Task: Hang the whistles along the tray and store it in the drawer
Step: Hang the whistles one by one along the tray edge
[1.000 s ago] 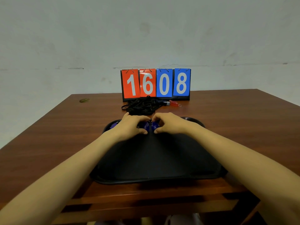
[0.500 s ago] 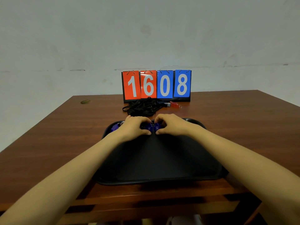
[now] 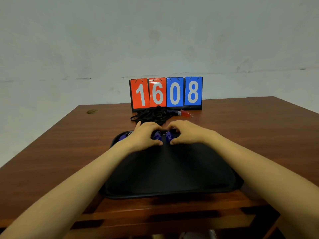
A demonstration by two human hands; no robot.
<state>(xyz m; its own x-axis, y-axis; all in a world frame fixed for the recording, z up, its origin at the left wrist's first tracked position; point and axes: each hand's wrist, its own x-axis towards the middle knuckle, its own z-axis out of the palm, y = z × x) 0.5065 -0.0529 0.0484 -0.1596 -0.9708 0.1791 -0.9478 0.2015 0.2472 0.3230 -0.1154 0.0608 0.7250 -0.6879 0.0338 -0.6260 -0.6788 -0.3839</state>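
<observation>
Pinching purple whistles (image 3: 157, 136) at the tray rim (image 3: 172, 194): left hand (image 3: 144, 137), right hand (image 3: 187, 134).

Left grip (image 3: 145, 138), right grip (image 3: 187, 134) on whistles (image 3: 157, 136)

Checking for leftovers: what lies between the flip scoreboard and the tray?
A tangle of black lanyard cords and one red whistle, seen in the head view.
</observation>
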